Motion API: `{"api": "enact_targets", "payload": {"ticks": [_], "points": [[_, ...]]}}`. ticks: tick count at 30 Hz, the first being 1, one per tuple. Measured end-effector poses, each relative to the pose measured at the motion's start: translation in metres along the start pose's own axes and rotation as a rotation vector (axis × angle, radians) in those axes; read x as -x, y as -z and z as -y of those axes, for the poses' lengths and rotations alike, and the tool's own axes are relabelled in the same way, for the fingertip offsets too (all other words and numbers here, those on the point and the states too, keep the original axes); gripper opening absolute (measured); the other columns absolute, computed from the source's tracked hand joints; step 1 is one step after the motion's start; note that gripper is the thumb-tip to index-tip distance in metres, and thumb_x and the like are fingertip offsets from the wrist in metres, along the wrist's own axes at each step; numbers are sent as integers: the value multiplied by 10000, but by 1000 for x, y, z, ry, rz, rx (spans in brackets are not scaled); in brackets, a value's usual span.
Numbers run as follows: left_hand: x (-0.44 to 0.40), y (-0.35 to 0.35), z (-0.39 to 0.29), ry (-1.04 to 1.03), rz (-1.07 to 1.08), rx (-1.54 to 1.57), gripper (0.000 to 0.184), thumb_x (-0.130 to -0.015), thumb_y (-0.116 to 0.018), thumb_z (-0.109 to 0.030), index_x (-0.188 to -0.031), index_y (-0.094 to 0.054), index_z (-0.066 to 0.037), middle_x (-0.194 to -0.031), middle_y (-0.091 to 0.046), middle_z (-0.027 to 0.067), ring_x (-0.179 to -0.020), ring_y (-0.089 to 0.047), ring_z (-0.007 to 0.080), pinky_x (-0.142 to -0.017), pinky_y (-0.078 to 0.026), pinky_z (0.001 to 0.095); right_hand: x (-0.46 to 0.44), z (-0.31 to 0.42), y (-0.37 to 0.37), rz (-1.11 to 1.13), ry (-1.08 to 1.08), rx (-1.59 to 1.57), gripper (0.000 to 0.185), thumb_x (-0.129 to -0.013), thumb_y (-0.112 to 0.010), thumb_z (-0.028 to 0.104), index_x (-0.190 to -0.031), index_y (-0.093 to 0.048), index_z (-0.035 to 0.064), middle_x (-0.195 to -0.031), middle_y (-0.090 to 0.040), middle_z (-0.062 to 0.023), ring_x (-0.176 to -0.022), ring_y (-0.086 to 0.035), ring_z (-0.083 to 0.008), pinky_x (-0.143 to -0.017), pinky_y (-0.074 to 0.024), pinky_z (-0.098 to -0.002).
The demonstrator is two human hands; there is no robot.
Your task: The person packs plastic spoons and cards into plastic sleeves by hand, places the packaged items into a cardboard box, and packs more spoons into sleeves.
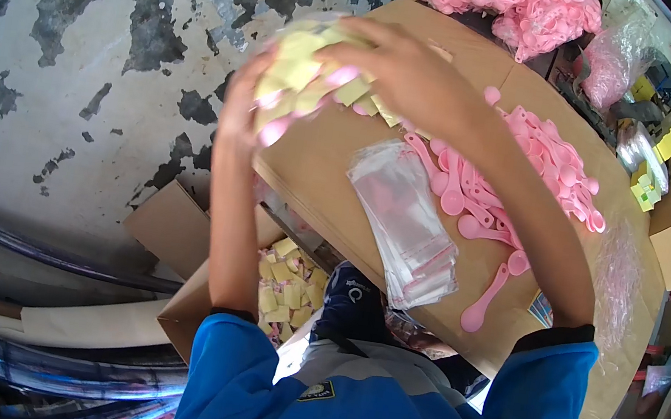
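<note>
A bunch of clear packets with yellow cards and pink measuring spoons (300, 63) is gathered between my two hands at the table's far left edge. My left hand (243, 98) grips it from the left side, fingers partly hidden and smeared by motion. From the right, my right hand (394, 68) closes over the top of the bunch. Nearer to me lies a stack of clear plastic bags (403, 215). Loose pink measuring spoons (544, 157) form a heap under and beyond my right forearm, with one single spoon (484, 299) near the front edge.
Below the table at left, an open carton (190, 300) contains several yellow-carded packets (286, 288). More bagged pink spoons (518, 8) sit beyond the brown tabletop (307, 167). Crumpled clear film (618, 284) lies at right. Long wrapped tubes (63, 377) rest at lower left.
</note>
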State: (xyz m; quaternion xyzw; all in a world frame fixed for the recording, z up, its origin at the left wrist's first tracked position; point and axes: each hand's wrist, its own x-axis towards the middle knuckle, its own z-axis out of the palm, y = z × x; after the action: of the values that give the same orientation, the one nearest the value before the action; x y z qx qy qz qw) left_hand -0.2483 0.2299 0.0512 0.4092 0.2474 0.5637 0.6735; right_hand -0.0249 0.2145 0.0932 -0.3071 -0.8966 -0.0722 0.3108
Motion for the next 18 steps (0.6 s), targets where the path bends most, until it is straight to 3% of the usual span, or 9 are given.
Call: {"api": "enact_targets", "payload": {"ticks": [2, 4, 6, 8, 9, 12, 14, 17, 18], "points": [[32, 49, -5, -93, -73, -239, 524, -939, -506, -375, -1366, -453, -76, -1228, -598, 139, -1055, -637, 249, -825, -577, 386, 0, 37, -14, -27, 85, -55, 556, -717, -627, -57, -1212, -634, 197, -1370, -503, -147, -1230, -521, -330, -941, -517, -378], [92, 45, -14, -163, -184, -273, 548, -949, -458, -384, -1386, -427, -55, -1244, -581, 156, -1028, -648, 249, -736, -599, 345, 3, 77, -39, -11, 160, -147, 388, -833, -563, 67, -1195, -606, 197, -1364, -473, -131, -1170, -526, -388, -875, -546, -473], [147, 55, -8, -231, -380, -195, 556, -960, -422, -387, -1397, -413, -44, -1245, -574, 162, -972, -667, 247, -689, -602, 311, 7, 122, -62, 98, 175, -230, 363, -857, -558, 98, -1208, -586, 186, -1373, -439, -149, -1161, -529, -426, -829, -566, -464], [199, 71, -2, -178, -459, -153, 567, -968, -399, -390, -1408, -398, -32, -1260, -560, 175, -1015, -650, 259, -761, -598, 352, 13, 155, -109, 76, 307, -347, 378, -823, -608, 78, -1196, -576, 131, -1363, -431, -201, -1183, -511, -458, -852, -560, -477], [225, 90, 5, -154, -515, -127, 567, -970, -398, -395, -1411, -398, -39, -1274, -550, 173, -1037, -639, 268, -782, -593, 377, 15, 170, -112, 307, 283, -400, 506, -812, -645, 58, -1289, -507, 155, -1406, -370, -220, -1253, -456, -444, -874, -569, -453], [294, 169, 51, -82, -621, -115, 570, -973, -420, -429, -1410, -412, -64, -1293, -531, 162, -1100, -599, 274, -876, -546, 433, 32, 198, -168, 368, 380, -568, 512, -814, -692, 163, -1289, -503, 134, -1436, -356, -230, -1232, -469, -477, -910, -547, -483], [322, 201, 82, 136, -786, -426, 649, -947, -485, -454, -1447, -373, -56, -1338, -518, 153, -1140, -575, 257, -899, -506, 334, 28, 193, -156, 469, 401, -471, 526, -803, -715, 228, -1278, -516, 128, -1450, -348, -238, -1227, -478, -475, -931, -523, -497], [347, 263, 126, 642, -862, -937, 733, -953, -526, -489, -1437, -345, 31, -1332, -523, 169, -1188, -533, 264, -1007, -411, 332, 20, 146, -133, 387, 310, -555, 497, -792, -725, 294, -1233, -568, 126, -1387, -425, -239, -1195, -519, -414, -931, -490, -480], [329, 255, 124, 480, -898, -859, 701, -961, -550, -422, -1414, -350, 73, -1342, -521, 182, -1209, -521, 256, -1023, -399, 333, 9, 121, -109, 435, 162, -478, 458, -800, -714, 288, -1208, -587, 123, -1321, -479, -229, -1155, -541, -380, -913, -480, -466]]}}
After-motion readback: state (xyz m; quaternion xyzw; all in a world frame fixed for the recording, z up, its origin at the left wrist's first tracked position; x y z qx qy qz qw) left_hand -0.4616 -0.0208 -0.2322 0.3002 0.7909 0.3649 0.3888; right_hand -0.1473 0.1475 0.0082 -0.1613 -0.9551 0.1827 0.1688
